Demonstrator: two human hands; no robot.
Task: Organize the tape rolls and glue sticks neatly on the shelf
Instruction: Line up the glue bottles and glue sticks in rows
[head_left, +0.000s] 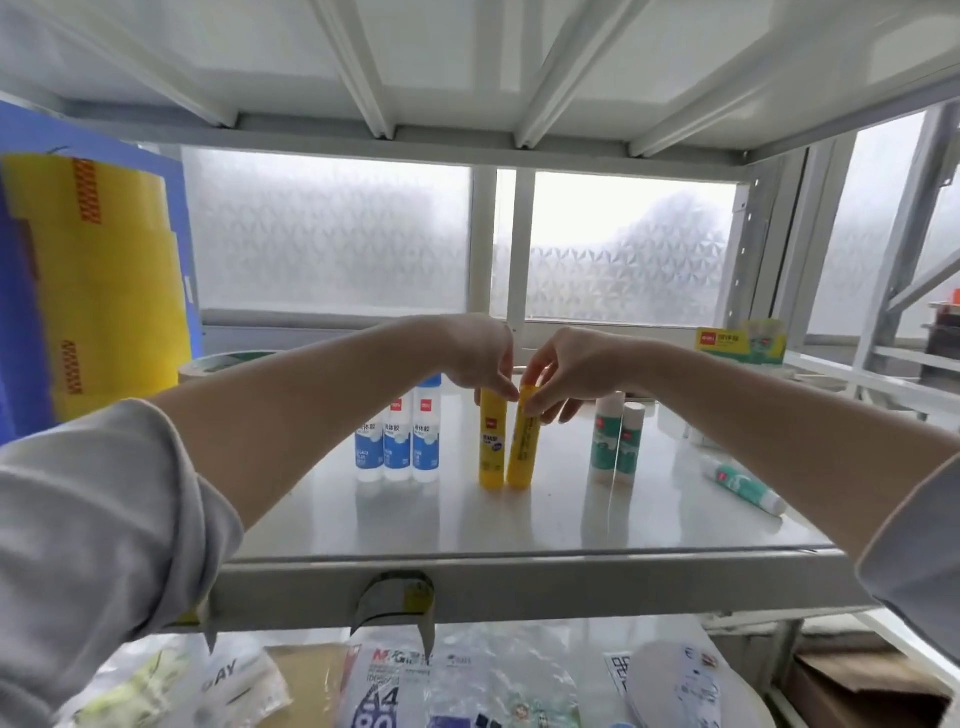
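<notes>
While both hands meet over the middle of the shelf (519, 530), the left hand (480, 353) pinches the cap of the upright yellow stick (491, 447) and the right hand (566, 371) pinches the second stick (522, 441), which leans with its top slightly right and touches the first, so it probably needs straightening.
</notes>
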